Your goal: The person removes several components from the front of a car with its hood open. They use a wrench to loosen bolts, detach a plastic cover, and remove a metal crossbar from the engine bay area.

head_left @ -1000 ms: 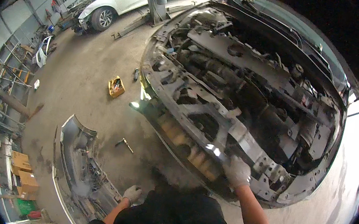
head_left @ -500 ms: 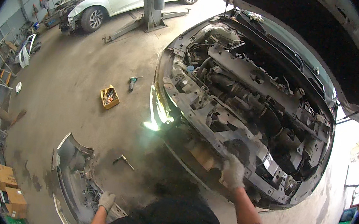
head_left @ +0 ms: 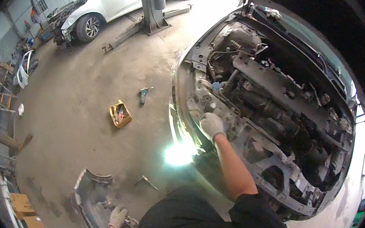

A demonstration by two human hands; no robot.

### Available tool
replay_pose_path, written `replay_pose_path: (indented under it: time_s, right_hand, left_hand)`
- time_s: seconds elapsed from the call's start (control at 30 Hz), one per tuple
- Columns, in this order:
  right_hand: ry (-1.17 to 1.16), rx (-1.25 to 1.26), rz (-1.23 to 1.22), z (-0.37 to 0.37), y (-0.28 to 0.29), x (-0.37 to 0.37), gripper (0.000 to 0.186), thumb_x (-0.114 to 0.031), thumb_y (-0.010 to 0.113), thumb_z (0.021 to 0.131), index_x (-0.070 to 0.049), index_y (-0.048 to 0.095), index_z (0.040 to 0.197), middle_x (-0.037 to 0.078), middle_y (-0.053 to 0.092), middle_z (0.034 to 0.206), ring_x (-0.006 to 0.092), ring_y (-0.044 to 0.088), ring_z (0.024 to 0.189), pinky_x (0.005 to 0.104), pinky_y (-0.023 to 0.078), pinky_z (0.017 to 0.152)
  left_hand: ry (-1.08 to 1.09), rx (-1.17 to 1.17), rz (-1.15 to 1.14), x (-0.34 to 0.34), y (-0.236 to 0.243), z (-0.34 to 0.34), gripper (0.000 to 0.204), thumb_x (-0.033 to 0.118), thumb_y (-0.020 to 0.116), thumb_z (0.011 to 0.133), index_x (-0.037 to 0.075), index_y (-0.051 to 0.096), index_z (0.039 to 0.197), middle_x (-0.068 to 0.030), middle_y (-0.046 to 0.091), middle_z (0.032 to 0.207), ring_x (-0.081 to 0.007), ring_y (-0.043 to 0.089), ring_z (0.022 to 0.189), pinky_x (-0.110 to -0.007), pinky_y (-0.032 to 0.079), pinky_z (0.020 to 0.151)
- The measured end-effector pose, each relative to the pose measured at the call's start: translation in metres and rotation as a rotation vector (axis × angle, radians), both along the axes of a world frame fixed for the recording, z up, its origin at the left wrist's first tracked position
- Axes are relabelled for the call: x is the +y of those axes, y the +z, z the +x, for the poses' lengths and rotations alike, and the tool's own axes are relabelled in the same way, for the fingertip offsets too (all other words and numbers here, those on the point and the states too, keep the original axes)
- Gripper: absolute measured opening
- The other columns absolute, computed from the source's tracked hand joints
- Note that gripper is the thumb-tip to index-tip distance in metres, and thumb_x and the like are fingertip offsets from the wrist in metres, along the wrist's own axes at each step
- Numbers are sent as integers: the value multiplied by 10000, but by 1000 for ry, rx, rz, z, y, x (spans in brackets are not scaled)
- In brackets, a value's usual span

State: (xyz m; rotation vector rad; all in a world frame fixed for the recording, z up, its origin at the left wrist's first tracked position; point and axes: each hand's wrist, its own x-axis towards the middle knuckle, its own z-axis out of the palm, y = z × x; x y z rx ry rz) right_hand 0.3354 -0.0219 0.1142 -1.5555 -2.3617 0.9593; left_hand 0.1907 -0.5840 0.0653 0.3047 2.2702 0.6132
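My left hand, in a pale work glove, is closed on the inner edge of a detached car bumper cover beside my legs. My right hand, gloved the same way, reaches over the front of a car with its hood raised. Its fingers are curled at the front panel behind the lit headlight; what they hold, if anything, is hidden. The exposed engine bay lies beyond my right arm.
On the floor are a yellow open-topped container of small tools, a cordless power tool and a ratchet-like hand tool. A lift post stands by a white car. Cardboard boxes sit at lower left.
My right hand has moved forward and left along the car front, from its near lower part to the headlight area. The view has shifted; my left hand stays at the bumper cover.
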Motion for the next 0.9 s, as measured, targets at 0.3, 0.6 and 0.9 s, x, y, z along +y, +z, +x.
replay_pose_path:
  time_s: [0.3,0.6,0.9]
  right_hand:
    - [860,-573,95,-16,-99,103,298,-189,532,860,2,759,840,207,721,866,358,717,829,444,570,735]
    - [180,-218,-217,-31,-51,68,279,-181,524,850,-11,737,910,233,698,1037,396,671,985,477,526,875]
    - [-436,-30,-133,-64,-6,0,287,-147,507,866,-29,682,1062,241,657,1148,396,645,1049,451,509,939]
  left_hand:
    - [494,-306,88,46,-26,-119,299,140,589,864,-43,682,1082,-111,718,918,-179,678,808,-315,537,694]
    - [-573,1,-28,317,30,-237,406,291,590,879,-11,659,1143,-200,702,1065,-321,667,1033,-410,512,886]
    - [-1530,98,439,629,30,-132,529,247,584,878,65,476,1362,-224,531,1339,-419,611,1118,-496,486,965]
